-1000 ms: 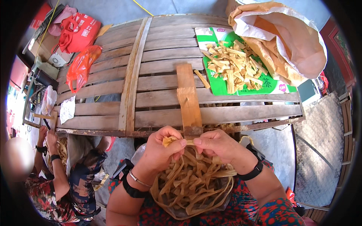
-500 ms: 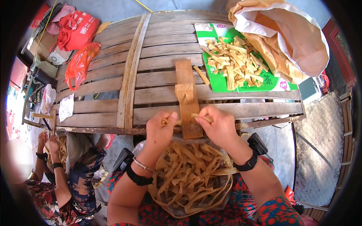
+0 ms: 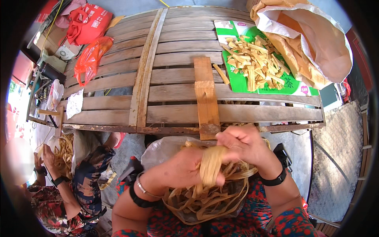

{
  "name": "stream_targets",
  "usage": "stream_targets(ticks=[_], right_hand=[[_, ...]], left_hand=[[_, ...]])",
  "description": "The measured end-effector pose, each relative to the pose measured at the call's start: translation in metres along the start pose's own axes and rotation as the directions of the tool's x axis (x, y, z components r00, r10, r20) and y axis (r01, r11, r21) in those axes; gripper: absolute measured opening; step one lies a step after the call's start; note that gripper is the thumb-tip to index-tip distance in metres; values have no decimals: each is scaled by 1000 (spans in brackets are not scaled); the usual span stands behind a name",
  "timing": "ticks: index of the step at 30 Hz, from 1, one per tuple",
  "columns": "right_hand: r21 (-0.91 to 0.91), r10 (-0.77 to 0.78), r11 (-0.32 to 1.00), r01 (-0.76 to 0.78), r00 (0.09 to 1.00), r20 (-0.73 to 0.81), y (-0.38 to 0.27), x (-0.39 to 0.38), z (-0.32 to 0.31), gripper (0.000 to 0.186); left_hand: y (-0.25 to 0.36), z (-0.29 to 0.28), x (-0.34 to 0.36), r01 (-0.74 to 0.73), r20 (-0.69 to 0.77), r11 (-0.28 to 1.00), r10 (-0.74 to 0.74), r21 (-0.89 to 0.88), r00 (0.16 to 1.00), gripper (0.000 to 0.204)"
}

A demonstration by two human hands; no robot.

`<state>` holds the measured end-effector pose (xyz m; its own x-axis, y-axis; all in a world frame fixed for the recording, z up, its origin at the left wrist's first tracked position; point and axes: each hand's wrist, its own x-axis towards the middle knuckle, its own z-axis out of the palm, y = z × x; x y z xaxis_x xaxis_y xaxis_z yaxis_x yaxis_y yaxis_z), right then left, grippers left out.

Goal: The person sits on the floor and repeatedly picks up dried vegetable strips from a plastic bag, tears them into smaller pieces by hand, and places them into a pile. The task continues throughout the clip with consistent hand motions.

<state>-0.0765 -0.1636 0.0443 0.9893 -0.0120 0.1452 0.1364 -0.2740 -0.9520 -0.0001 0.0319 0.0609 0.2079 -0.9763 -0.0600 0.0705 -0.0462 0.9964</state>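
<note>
Above the bag in my lap, a wide tan fibrous strip (image 3: 212, 165) loops around the fingers of my left hand (image 3: 179, 168). My right hand (image 3: 245, 145) is closed and somewhat blurred, with its fingers gripping the strip's upper end. Below both hands, a clear plastic bag (image 3: 152, 153) holds many loose long tan strips (image 3: 209, 203). Just beyond them, a wooden plank (image 3: 204, 71) with a raised block (image 3: 205, 91) lies across the table slats, its near end overhanging the edge.
Short folded strips (image 3: 258, 59) are heaped on a green cardboard sheet (image 3: 233, 87) at right, beside a large open paper sack (image 3: 288, 43). One stray piece (image 3: 221, 74) lies by the plank. Red bags (image 3: 92, 59) sit at far left. A co-worker's hands (image 3: 45, 158) are at lower left.
Both hands have moved from the plank's near end back over the lap bag. A wide strip is now wrapped about my left fingers. The co-worker's hands have lowered from a wooden tool.
</note>
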Motion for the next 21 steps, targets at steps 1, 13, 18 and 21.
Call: stream_targets(ticks=[1,13,18,21], right_hand=[[135,148,978,-159,985,90,4,-2,6,12],[524,370,809,-268,924,-99,16,-7,36,13],[-377,-117,920,106,993,-7,15,-8,32,18],[-473,-99,875,100,995,27,15,-6,33,23]], left_hand=[[-4,-3,4,-87,-137,913,153,400,979,46],[-24,-3,12,84,-495,668,456,740,740,27],[-35,-8,11,65,-344,674,289,736,893,20],[-33,-6,11,6,-296,610,376,792,878,14]])
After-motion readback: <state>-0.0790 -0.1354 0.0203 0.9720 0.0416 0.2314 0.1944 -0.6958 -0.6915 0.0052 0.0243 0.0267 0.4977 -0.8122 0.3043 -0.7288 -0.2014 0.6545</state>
